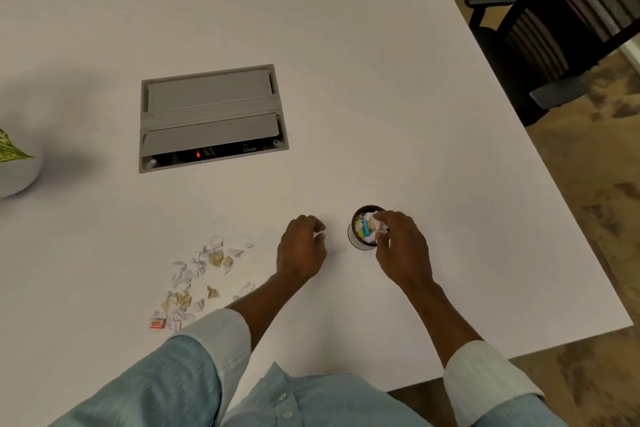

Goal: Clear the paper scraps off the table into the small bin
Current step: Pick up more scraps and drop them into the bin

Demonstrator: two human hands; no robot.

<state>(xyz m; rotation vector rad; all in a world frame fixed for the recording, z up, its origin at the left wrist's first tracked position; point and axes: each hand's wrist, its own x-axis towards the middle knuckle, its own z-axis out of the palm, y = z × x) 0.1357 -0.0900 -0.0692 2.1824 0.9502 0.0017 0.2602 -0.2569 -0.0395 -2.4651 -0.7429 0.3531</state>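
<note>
A small dark round bin (356, 242) stands on the white table (346, 80) and is full of crumpled scraps, one with a blue and yellow print. My right hand (401, 250) is over the bin's right side, its fingertips pinching white paper at the rim. My left hand (303, 250) hovers just left of the bin with its fingers curled around a few white scraps. A loose heap of paper scraps (197, 279), white and tan with one red piece, lies on the table to the left of my left forearm.
A grey recessed cable box (211, 116) with a red light sits in the table's middle. A white plant pot (17, 173) with a green leaf stands at the left edge. A black office chair (554, 31) is beyond the table's right edge.
</note>
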